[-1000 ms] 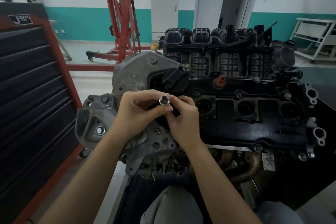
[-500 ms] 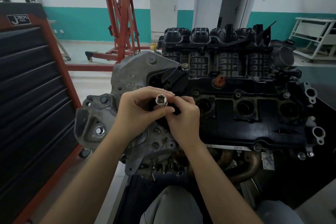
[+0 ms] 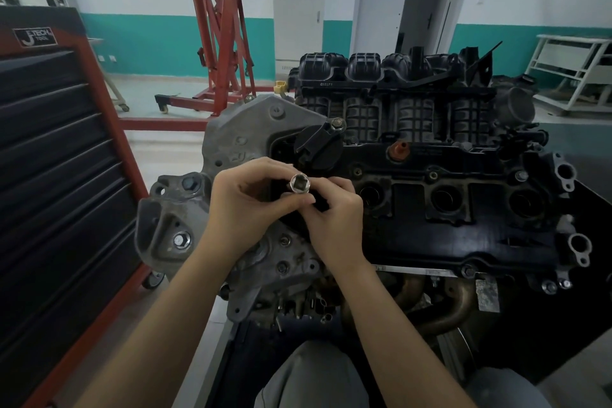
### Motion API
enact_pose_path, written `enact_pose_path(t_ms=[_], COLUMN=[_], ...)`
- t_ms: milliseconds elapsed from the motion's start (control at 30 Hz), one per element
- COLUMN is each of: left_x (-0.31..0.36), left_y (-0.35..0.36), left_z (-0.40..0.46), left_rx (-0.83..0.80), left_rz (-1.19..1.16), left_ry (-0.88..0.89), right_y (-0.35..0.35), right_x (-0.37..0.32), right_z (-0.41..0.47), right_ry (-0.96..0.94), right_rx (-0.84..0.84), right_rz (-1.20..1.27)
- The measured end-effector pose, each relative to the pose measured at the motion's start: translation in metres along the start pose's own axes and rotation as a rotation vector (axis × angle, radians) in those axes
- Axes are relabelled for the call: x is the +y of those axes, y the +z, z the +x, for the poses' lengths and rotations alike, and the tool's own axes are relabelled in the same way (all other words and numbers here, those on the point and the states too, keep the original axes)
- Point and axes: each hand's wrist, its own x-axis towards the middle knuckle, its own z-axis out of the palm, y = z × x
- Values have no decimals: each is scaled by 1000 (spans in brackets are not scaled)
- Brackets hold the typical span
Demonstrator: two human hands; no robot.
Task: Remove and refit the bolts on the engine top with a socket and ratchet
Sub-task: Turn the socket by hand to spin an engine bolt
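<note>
A shiny steel socket (image 3: 299,184) stands with its square drive hole facing up, over the left end of the black engine top cover (image 3: 440,225). My left hand (image 3: 245,205) curls round the socket, thumb below it. My right hand (image 3: 334,219) pinches the socket's lower part from the right. What lies under the socket is hidden by my fingers. Several bolts, such as one on the cover's near edge (image 3: 468,272), sit along the cover. No ratchet is visible.
A black oil filler cap (image 3: 319,146) stands just behind my hands. The black intake manifold (image 3: 390,86) rises at the back. A red-framed tool cabinet (image 3: 56,182) is close on the left. A red engine crane (image 3: 222,43) stands behind.
The socket has shifted slightly left between my fingers, and my hands have turned a little around it. The engine has not moved.
</note>
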Motion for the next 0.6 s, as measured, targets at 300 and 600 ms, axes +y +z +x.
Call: enact_pose_path(t_ms=[300,600], left_x=[3,6], left_y=[0,3], left_z=[0,-2], left_rx=[-53,77], left_rz=[-5,146], left_ry=[-18,15], right_y=[-3,-7], right_x=[-4,-11], right_z=[-1,4], right_ry=[0,-56], right_rx=[-12,-72], right_rz=[-11,-54])
